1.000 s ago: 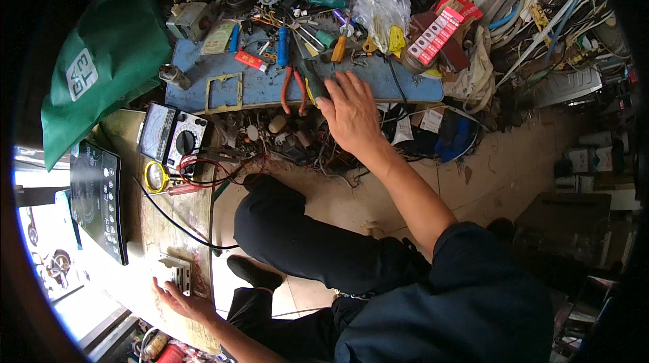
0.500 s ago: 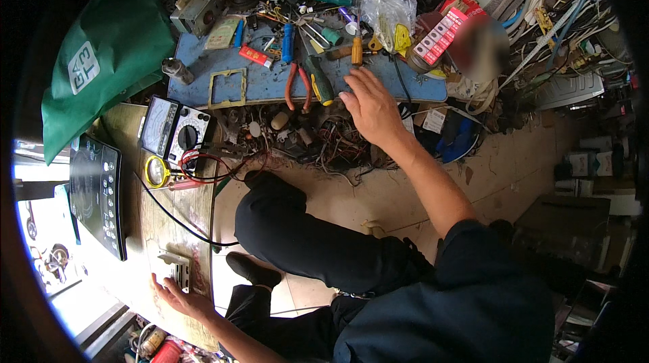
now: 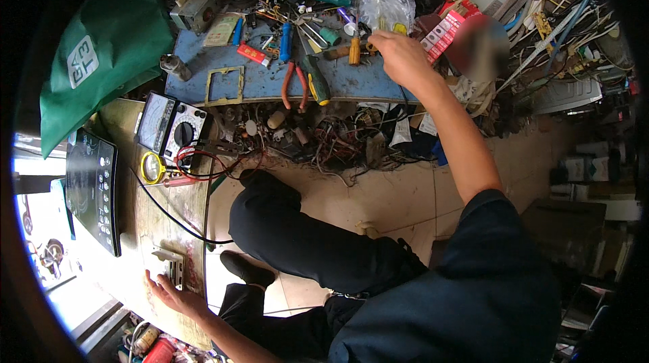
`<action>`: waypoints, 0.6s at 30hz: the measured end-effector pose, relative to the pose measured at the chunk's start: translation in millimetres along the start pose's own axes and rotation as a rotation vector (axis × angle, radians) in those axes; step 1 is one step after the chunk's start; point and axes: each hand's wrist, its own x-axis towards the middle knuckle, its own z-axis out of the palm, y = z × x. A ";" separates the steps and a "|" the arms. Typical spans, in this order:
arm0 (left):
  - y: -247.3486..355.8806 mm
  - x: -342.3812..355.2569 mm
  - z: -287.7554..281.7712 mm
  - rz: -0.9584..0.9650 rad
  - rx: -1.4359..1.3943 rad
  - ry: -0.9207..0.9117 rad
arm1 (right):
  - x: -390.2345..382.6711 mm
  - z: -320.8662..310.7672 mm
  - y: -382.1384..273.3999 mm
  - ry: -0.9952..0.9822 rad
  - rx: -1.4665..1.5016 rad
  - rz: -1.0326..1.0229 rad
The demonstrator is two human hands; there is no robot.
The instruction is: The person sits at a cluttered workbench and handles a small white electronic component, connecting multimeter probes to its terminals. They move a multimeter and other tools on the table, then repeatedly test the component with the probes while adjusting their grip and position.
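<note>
Over blue bench (image 3: 267, 84) at 1 o'clock, R hand (image 3: 404, 59) near orange screwdriver (image 3: 354, 51); grip: can't tell. L hand (image 3: 177, 297) at 8 o'clock, fingers apart, by pale slotted unit (image 3: 177, 270). Status: no tool on unit yet; remainder unclear.

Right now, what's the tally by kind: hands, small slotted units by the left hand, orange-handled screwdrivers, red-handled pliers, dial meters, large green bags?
Hands: 2 (left hand, right hand)
Small slotted unit: 1
Orange-handled screwdriver: 1
Red-handled pliers: 1 pair
Dial meter: 1
Large green bag: 1
Total: 7
</note>
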 end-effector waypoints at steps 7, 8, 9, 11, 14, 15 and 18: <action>-16.6 1.4 -4.7 0.167 0.189 -0.051 | 24.3 -1.4 41.6 -0.014 -0.242 -0.064; -11.3 1.0 -1.5 0.118 0.126 -0.051 | 28.0 -4.0 46.2 -0.029 -0.226 -0.051; -6.4 -0.1 2.2 0.069 0.063 -0.047 | 31.2 -6.7 51.2 -0.045 -0.211 -0.039; -1.7 -1.8 2.8 -0.010 -0.059 -0.015 | 34.6 -10.2 55.2 -0.010 -0.186 -0.081; -24.1 3.6 -9.5 0.093 0.180 -0.100 | 32.4 -25.0 50.2 -0.005 -0.184 -0.197; -23.0 3.3 -25.7 0.137 0.300 -0.119 | 32.5 -33.2 25.1 -0.075 -0.173 -0.142; 1.2 12.6 -13.8 -0.136 -0.022 -0.105 | -18.0 -43.0 -4.1 0.065 0.095 -0.203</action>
